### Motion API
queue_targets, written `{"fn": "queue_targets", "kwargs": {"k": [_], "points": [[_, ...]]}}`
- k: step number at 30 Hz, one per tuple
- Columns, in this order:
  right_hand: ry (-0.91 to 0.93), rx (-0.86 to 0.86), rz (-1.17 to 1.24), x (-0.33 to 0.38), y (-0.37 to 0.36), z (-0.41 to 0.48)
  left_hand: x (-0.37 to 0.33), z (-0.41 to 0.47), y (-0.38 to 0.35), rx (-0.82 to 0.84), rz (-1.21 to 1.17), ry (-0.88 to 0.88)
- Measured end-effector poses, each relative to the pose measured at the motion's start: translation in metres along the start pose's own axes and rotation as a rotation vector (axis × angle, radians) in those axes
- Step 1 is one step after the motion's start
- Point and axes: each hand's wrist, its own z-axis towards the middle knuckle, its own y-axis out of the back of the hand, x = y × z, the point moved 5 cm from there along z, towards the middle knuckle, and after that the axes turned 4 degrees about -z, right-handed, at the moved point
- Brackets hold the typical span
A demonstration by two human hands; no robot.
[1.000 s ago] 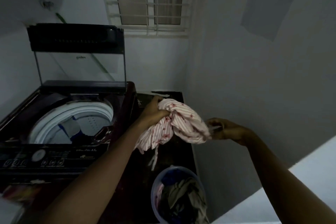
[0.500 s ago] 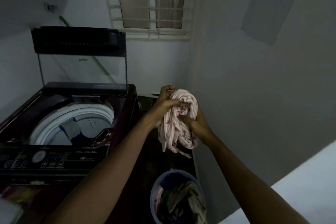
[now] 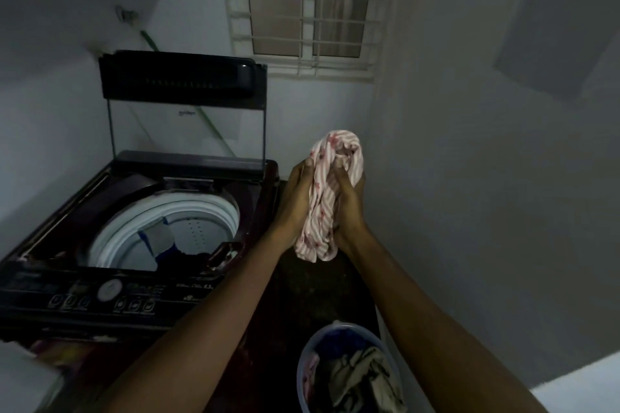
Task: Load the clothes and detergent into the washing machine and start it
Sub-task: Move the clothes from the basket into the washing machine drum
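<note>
Bunching the pink-striped garment (image 3: 320, 211) between both hands, head view: left hand (image 3: 297, 198) and right hand (image 3: 349, 208) each grip it, right of the open washing machine (image 3: 134, 184). Drum (image 3: 201, 208) lies left. Advice: gather the hanging hem, clear the rim, then drop. Laundry basket (image 3: 335, 329) near, more clothes inside.

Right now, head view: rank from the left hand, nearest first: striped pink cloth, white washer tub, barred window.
1. pink-and-white striped cloth: gripped in the left hand itself, touching.
2. white round washer tub: to the hand's left and lower, in the open machine.
3. white barred window: high on the back wall, beyond the hands.
</note>
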Motion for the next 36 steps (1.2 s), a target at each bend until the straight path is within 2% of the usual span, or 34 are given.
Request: {"fn": "queue_targets", "kwargs": {"k": [3, 8, 13, 18, 24, 30, 36], "points": [[-0.052, -0.010, -0.061, -0.011, -0.034, 0.009, -0.015, 0.017, 0.027, -0.024, 0.023, 0.008], [-0.039, -0.016, -0.138, -0.027, -0.068, 0.034, -0.037, 0.036, 0.053, -0.020, 0.012, -0.070], [-0.012, 0.067, -0.196, -0.038, -0.087, 0.044, -0.032, 0.040, 0.075, -0.157, -0.057, -0.060], [0.012, 0.077, -0.272, -0.070, -0.099, 0.050, -0.018, 0.040, 0.105, -0.299, -0.065, -0.068], [0.019, 0.115, -0.371, -0.109, -0.144, 0.057, -0.016, 0.051, 0.167, -0.466, -0.041, -0.106], [-0.036, 0.098, -0.388, -0.164, -0.188, 0.067, -0.006, 0.074, 0.240, -0.447, 0.030, -0.057], [-0.057, -0.043, -0.433, -0.234, -0.223, 0.081, 0.011, 0.098, 0.316, -0.391, 0.044, 0.089]]}}
